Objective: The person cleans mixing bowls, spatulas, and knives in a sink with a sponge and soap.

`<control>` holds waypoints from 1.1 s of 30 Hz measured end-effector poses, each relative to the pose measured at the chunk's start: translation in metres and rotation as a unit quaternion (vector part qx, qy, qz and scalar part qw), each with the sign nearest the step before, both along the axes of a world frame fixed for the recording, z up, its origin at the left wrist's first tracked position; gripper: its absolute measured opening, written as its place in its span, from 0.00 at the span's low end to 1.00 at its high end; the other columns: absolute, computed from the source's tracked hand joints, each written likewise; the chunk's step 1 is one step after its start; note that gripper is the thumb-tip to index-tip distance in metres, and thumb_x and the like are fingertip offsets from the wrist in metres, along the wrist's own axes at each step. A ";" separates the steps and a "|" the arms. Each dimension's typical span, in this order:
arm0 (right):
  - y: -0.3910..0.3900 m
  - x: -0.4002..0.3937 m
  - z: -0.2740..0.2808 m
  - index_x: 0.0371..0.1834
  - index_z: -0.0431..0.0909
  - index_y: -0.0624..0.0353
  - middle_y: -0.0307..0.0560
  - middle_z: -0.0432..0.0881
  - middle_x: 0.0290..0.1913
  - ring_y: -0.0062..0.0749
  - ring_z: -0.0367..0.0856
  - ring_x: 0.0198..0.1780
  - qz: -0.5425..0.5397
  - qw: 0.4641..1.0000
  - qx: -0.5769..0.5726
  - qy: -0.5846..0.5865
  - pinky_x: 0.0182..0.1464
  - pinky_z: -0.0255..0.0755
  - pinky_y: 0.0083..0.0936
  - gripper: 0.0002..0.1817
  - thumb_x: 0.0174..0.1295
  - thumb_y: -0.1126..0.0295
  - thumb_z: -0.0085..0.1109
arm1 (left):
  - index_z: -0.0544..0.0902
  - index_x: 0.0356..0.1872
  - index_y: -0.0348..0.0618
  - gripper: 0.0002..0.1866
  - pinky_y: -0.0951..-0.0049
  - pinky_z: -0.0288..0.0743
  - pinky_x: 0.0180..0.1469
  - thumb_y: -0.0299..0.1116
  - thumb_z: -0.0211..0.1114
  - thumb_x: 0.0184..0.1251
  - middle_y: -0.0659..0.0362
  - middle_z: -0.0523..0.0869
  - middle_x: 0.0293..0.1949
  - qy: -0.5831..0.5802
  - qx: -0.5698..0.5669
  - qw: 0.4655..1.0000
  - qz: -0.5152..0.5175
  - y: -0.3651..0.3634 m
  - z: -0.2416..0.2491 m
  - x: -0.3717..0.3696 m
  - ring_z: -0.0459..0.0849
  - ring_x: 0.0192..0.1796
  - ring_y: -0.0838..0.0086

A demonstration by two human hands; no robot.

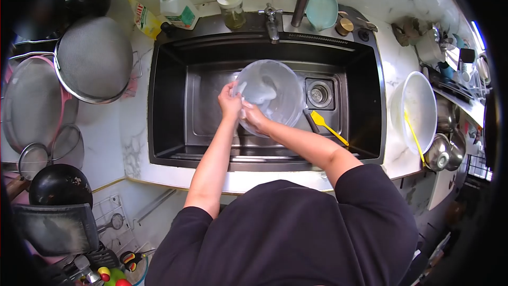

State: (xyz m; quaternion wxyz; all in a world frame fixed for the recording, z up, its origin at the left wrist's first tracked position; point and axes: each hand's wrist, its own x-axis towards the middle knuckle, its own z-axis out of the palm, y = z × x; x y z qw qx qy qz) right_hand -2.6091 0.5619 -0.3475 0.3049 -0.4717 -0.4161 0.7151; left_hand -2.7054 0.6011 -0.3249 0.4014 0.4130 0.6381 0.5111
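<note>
A translucent plastic bowl (288, 92) is tilted over the black sink (206, 82), with whitish suds visible in it. My left hand (230, 101) grips the bowl's left rim, fingers curled around the edge. Close beside it, my right hand (255, 118) is closed on the near left part of the same rim, with foam on its fingers. Whether a cloth or sponge is under those fingers is hidden. To the right of the bowl, a yellow silicone brush (329, 127) lies on the sink floor near the drain (319, 94).
A faucet (271, 24) rises at the sink's back edge, beside a pump bottle (179, 8) and a glass dispenser (232, 6). Right of the sink stands a white bowl (415, 111) with a yellow-handled tool. Mesh strainers (95, 58) hang at left.
</note>
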 end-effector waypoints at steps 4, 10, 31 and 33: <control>0.021 0.074 -0.031 0.41 0.75 0.58 0.52 0.76 0.43 0.38 0.72 0.49 0.444 0.776 0.298 -0.333 0.49 0.64 0.33 0.13 0.57 0.66 0.44 | 0.77 0.41 0.35 0.22 0.78 0.69 0.46 0.11 0.50 0.41 0.55 0.82 0.39 0.016 0.005 1.000 0.020 0.003 0.007 -0.012 0.79 0.43 0.74; 0.119 0.126 0.019 0.35 0.79 0.56 0.42 0.74 0.48 0.31 0.65 0.56 0.419 0.325 0.655 -0.539 0.63 0.46 0.37 0.14 0.49 0.65 0.49 | 0.79 0.38 0.37 0.21 0.75 0.71 0.44 0.15 0.48 0.38 0.50 0.83 0.35 0.180 0.029 0.982 -0.054 0.008 0.017 -0.005 0.81 0.41 0.67; 0.062 0.140 0.134 0.38 0.74 0.51 0.45 0.77 0.36 0.44 0.73 0.42 0.071 0.792 0.503 -0.338 0.44 0.66 0.35 0.23 0.39 0.56 0.66 | 0.79 0.29 0.40 0.10 0.71 0.70 0.38 0.37 0.57 0.57 0.56 0.82 0.29 0.279 -0.033 0.823 -0.494 -0.010 0.113 -0.005 0.79 0.33 0.70; 0.058 0.141 0.122 0.46 0.72 0.48 0.48 0.74 0.43 0.45 0.71 0.45 -0.051 0.789 0.502 -0.351 0.47 0.66 0.36 0.24 0.43 0.57 0.63 | 0.74 0.30 0.38 0.08 0.76 0.70 0.35 0.33 0.53 0.61 0.60 0.81 0.25 0.135 -0.020 0.864 -0.484 -0.013 0.092 0.006 0.77 0.28 0.79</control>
